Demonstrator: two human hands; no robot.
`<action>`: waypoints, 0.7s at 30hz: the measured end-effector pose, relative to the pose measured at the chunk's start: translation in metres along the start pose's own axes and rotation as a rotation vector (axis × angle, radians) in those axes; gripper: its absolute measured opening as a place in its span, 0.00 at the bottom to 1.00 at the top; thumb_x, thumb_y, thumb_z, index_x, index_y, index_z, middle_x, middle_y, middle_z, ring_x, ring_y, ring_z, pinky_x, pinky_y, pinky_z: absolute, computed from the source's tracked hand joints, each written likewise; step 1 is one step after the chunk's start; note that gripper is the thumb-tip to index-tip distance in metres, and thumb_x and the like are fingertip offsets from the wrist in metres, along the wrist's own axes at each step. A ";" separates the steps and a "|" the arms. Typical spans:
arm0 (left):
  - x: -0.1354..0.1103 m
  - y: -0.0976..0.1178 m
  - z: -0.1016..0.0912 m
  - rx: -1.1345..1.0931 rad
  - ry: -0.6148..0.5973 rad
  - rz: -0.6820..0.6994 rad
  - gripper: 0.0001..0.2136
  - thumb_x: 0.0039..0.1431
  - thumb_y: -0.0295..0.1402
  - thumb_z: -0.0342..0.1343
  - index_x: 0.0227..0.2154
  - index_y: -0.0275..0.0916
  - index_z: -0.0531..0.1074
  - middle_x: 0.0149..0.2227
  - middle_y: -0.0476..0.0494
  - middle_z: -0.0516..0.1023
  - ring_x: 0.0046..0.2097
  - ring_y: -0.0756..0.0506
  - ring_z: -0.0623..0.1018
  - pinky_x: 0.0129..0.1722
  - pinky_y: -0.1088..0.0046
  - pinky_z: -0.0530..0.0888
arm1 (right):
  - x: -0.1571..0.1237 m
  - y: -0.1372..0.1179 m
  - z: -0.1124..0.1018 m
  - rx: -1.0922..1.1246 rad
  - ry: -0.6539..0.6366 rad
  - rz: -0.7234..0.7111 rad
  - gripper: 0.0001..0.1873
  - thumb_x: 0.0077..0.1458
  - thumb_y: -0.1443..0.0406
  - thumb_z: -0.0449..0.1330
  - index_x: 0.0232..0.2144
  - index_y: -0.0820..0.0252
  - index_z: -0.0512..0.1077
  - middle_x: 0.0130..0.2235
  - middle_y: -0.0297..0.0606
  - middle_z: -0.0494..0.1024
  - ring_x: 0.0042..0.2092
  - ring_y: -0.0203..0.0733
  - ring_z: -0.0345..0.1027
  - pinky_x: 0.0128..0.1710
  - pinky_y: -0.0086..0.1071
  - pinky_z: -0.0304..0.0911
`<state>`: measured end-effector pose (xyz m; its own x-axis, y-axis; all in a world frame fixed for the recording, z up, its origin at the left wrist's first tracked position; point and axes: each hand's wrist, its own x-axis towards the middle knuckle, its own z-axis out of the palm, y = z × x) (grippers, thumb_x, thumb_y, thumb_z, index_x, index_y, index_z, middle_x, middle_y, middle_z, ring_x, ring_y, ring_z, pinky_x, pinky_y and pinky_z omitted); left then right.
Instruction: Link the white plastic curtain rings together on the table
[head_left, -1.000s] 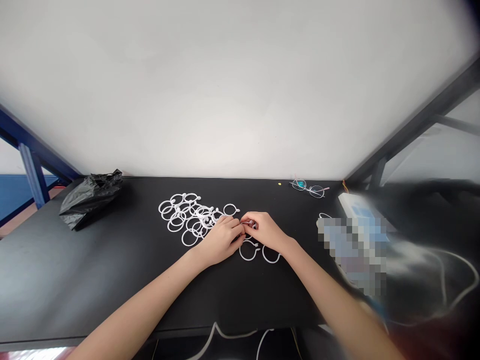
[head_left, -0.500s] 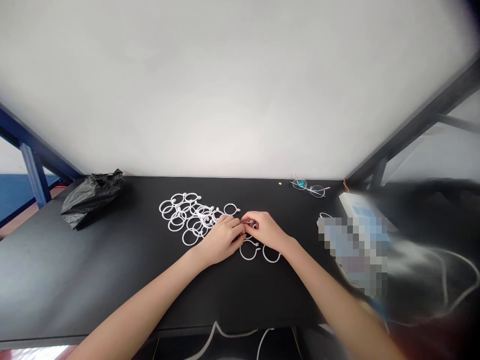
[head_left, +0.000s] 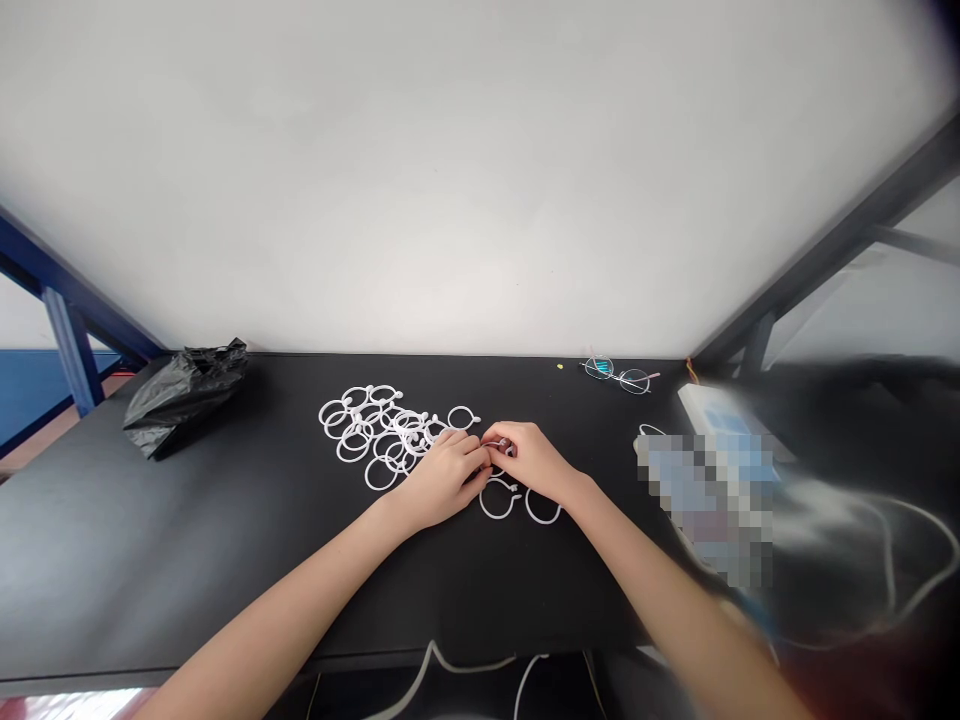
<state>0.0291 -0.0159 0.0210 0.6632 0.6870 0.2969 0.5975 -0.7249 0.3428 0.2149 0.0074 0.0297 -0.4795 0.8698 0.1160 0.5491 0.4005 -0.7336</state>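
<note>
Fingers of R hand are pinching a thin white ring, mostly hidden, next to L hand, whose grip I can't tell; knob-ended rings are lying nearby on blk tabletop.

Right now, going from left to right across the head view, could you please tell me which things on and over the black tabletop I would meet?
Black plastic bag → cluster of white rings → left hand → right hand → round-lensed eyeglasses → blurred white box-like object.
</note>
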 end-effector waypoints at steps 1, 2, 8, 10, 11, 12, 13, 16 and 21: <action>0.000 0.000 0.000 0.000 -0.001 0.000 0.08 0.66 0.29 0.47 0.31 0.37 0.68 0.32 0.45 0.71 0.36 0.45 0.69 0.43 0.63 0.68 | 0.000 0.000 0.000 -0.001 0.002 -0.001 0.05 0.54 0.71 0.57 0.30 0.58 0.72 0.32 0.33 0.76 0.33 0.36 0.69 0.32 0.27 0.62; 0.000 0.000 0.000 -0.001 0.001 0.000 0.08 0.66 0.29 0.47 0.31 0.37 0.68 0.32 0.45 0.71 0.36 0.45 0.69 0.43 0.63 0.68 | 0.000 0.000 0.000 -0.001 0.003 -0.002 0.06 0.54 0.71 0.57 0.30 0.58 0.72 0.32 0.33 0.76 0.33 0.36 0.69 0.32 0.27 0.62; -0.001 -0.001 0.001 -0.003 0.009 0.003 0.09 0.66 0.29 0.46 0.31 0.37 0.68 0.31 0.46 0.71 0.36 0.45 0.69 0.43 0.64 0.68 | 0.000 0.000 0.001 -0.006 0.003 -0.001 0.06 0.55 0.71 0.57 0.30 0.58 0.72 0.32 0.33 0.76 0.33 0.36 0.69 0.32 0.27 0.62; -0.001 0.000 0.001 0.000 0.010 0.003 0.08 0.66 0.29 0.47 0.31 0.37 0.68 0.31 0.46 0.71 0.36 0.45 0.69 0.43 0.64 0.68 | 0.000 -0.001 0.001 -0.005 0.003 0.001 0.06 0.55 0.71 0.57 0.30 0.58 0.72 0.32 0.33 0.77 0.33 0.36 0.69 0.32 0.27 0.62; -0.001 0.000 0.001 0.001 0.010 0.003 0.08 0.66 0.29 0.47 0.31 0.38 0.68 0.31 0.46 0.71 0.36 0.45 0.69 0.43 0.64 0.68 | 0.000 -0.001 0.001 -0.004 0.003 0.000 0.06 0.55 0.71 0.57 0.30 0.58 0.72 0.32 0.33 0.77 0.33 0.36 0.69 0.32 0.27 0.62; -0.001 0.000 0.001 0.000 0.011 0.004 0.08 0.66 0.29 0.47 0.31 0.38 0.68 0.31 0.46 0.71 0.36 0.45 0.70 0.43 0.64 0.68 | 0.000 0.000 0.001 -0.005 0.003 -0.002 0.06 0.55 0.71 0.57 0.30 0.58 0.72 0.32 0.33 0.77 0.33 0.36 0.70 0.32 0.27 0.62; 0.000 0.000 0.001 -0.002 0.014 0.005 0.08 0.66 0.29 0.47 0.31 0.38 0.68 0.31 0.46 0.71 0.36 0.45 0.70 0.43 0.64 0.68 | 0.000 0.000 0.001 -0.005 0.003 -0.004 0.06 0.55 0.71 0.57 0.30 0.58 0.72 0.32 0.33 0.77 0.33 0.36 0.70 0.32 0.27 0.62; 0.000 0.000 0.001 -0.004 0.018 0.004 0.08 0.66 0.28 0.47 0.31 0.38 0.68 0.31 0.46 0.71 0.36 0.45 0.70 0.43 0.64 0.68 | 0.000 0.000 0.001 -0.008 0.008 -0.006 0.06 0.54 0.72 0.57 0.30 0.58 0.72 0.32 0.33 0.77 0.33 0.36 0.69 0.32 0.27 0.62; -0.001 -0.001 0.001 -0.003 0.014 0.004 0.08 0.66 0.28 0.47 0.31 0.38 0.68 0.31 0.45 0.71 0.36 0.45 0.70 0.43 0.63 0.68 | -0.001 0.001 0.001 -0.008 0.011 -0.007 0.06 0.54 0.71 0.57 0.30 0.58 0.72 0.32 0.33 0.77 0.33 0.36 0.69 0.32 0.27 0.62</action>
<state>0.0286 -0.0159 0.0199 0.6592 0.6845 0.3113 0.5933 -0.7278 0.3440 0.2149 0.0070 0.0280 -0.4758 0.8701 0.1285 0.5514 0.4089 -0.7271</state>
